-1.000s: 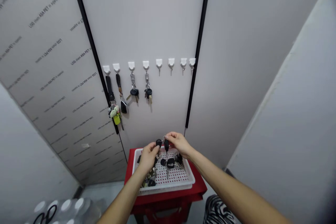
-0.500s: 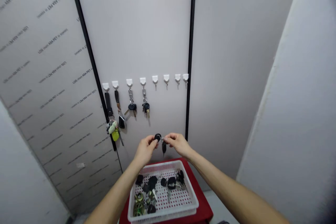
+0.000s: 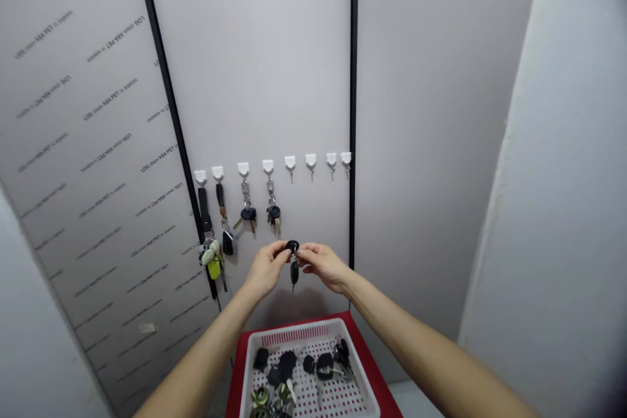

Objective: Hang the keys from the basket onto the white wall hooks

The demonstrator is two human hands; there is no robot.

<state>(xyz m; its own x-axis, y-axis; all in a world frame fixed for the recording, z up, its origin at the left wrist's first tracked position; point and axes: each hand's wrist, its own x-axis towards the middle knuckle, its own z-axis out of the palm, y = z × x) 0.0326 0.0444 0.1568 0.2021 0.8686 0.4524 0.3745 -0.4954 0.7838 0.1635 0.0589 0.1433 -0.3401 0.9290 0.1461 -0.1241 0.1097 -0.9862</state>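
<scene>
Both hands meet in front of the wall and pinch one black key set [image 3: 292, 258]. My left hand [image 3: 264, 268] grips its round black head, my right hand [image 3: 321, 264] pinches the ring beside it, and a black key dangles below. Above them runs a row of white wall hooks [image 3: 290, 162]. The left hooks carry hanging key sets [image 3: 249, 211]; the right ones, including the hook just above my hands, are bare. Under my arms a white perforated basket [image 3: 360, 369] holds several more black keys [image 3: 323, 364].
The basket rests on a red stool [image 3: 234, 379]. Two black vertical strips [image 3: 352, 111] frame the hook panel. A film-covered panel with printed text [image 3: 83, 144] stands at the left and a plain white wall [image 3: 563, 176] close at the right.
Both hands rose from the basket with the black key set, up toward the hook row. The view tilted so the basket sank to the bottom edge.
</scene>
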